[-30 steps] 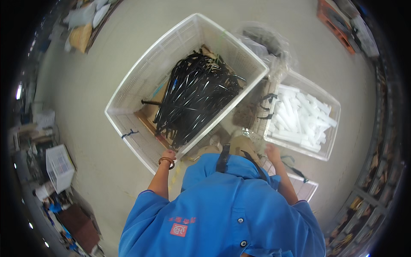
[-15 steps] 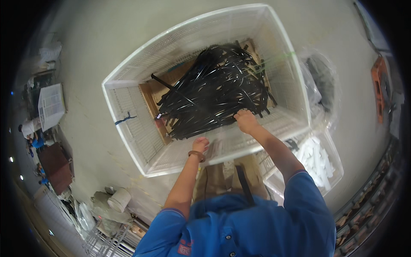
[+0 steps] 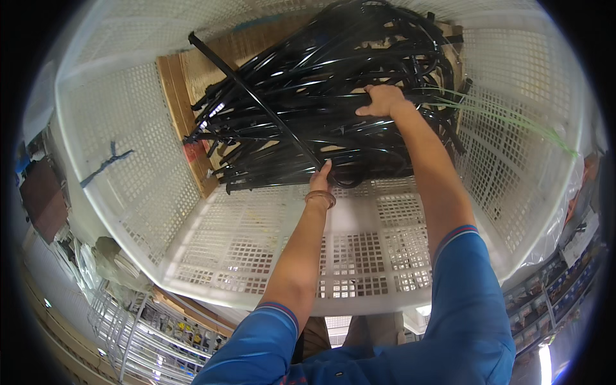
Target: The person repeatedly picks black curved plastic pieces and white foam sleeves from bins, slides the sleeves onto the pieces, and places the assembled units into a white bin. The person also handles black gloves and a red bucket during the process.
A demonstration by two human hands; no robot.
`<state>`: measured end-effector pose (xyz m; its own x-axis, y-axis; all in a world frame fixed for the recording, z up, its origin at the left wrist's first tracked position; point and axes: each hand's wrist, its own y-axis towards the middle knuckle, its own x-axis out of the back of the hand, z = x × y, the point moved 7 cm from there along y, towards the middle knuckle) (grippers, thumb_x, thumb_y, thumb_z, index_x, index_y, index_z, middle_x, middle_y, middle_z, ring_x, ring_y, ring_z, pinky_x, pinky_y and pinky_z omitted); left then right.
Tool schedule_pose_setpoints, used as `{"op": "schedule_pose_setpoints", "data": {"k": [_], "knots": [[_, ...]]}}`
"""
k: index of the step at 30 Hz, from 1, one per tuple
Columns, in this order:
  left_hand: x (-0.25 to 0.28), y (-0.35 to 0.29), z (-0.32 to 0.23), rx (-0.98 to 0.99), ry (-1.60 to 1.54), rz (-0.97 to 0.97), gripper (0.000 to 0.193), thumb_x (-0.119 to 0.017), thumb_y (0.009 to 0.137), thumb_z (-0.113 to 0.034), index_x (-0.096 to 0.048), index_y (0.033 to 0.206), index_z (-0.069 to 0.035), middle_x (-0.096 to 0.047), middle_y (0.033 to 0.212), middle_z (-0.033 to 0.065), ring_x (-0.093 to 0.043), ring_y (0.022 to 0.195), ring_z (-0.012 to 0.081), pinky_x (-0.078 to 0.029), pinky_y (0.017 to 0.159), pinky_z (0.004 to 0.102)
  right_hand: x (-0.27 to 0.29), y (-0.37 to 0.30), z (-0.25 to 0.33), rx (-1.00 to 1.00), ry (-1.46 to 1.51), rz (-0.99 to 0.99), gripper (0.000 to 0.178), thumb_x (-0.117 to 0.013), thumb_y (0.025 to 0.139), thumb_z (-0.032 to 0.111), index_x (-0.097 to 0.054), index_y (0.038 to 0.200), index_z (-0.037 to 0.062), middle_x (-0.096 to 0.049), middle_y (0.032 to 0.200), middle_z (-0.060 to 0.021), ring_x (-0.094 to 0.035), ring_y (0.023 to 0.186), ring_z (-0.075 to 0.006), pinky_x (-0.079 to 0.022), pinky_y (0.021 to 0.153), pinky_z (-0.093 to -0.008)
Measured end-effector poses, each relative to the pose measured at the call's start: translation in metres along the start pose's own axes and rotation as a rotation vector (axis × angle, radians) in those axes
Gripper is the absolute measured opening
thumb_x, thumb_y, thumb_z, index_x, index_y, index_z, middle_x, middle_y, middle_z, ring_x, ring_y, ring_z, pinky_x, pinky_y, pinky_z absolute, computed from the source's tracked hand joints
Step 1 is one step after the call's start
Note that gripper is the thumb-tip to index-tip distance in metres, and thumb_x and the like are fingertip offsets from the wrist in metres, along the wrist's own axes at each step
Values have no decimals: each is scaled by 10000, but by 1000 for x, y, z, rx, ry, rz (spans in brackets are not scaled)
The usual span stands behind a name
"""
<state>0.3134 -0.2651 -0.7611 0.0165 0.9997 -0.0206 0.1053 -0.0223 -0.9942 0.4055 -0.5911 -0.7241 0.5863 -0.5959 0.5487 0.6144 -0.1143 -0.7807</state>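
A heap of long, glossy black strips (image 3: 301, 96) fills the bottom of a large white mesh-walled plastic crate (image 3: 224, 247). At the heap's near edge is my left hand (image 3: 320, 179), a brown bangle on its wrist. Its thumb lies against the lower end of a black strip (image 3: 247, 90) that slants across the top of the pile, and its other fingers are mostly hidden. My right hand (image 3: 386, 101) reaches over the heap farther right, thumb and forefinger apart, with nothing visible between them.
Wooden boards (image 3: 172, 96) line the crate's bottom and left end. Green strings (image 3: 513, 115) stretch to its right wall, and a dark blue tie (image 3: 109, 163) is knotted on the left wall. Outside stand a metal rack (image 3: 138, 340) at lower left and shelves with bins (image 3: 545, 295) at lower right.
My view has come down closer over the crate. My left hand has moved from the near wall onto the strips; my right hand has reached farther over the heap and its fingers have spread.
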Motion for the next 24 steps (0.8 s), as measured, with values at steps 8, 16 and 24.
{"op": "schedule_pose_setpoints", "data": {"k": [8, 16, 24], "knots": [[-102, -7, 23, 83, -401, 217, 468, -806, 808, -405, -615, 1144, -141, -657, 1029, 47, -622, 930, 222, -498, 849, 395, -24, 22, 3, -89, 105, 338, 1072, -653, 653, 769, -539, 1345, -42, -535, 1376, -247, -528, 1271, -369, -404, 1074, -418], [-101, -23, 68, 193, -543, 298, 654, -715, 812, -592, -575, 1266, -143, -623, 1200, 29, -564, 1121, 217, -465, 957, 421, -49, -38, 23, 116, 33, 167, 943, -644, 683, 764, -633, 1218, -12, -693, 1074, -209, -650, 1053, -367, -508, 918, -405], [-69, 4, 46, -11, -495, 308, 803, -677, 769, -695, -521, 1320, -132, -582, 1277, 47, -542, 1185, 261, -433, 1040, 471, -83, -22, 10, 75, 381, 431, 809, -769, 696, 572, -616, 1275, 29, -632, 1252, -188, -591, 1167, -340, -453, 993, -403]]}}
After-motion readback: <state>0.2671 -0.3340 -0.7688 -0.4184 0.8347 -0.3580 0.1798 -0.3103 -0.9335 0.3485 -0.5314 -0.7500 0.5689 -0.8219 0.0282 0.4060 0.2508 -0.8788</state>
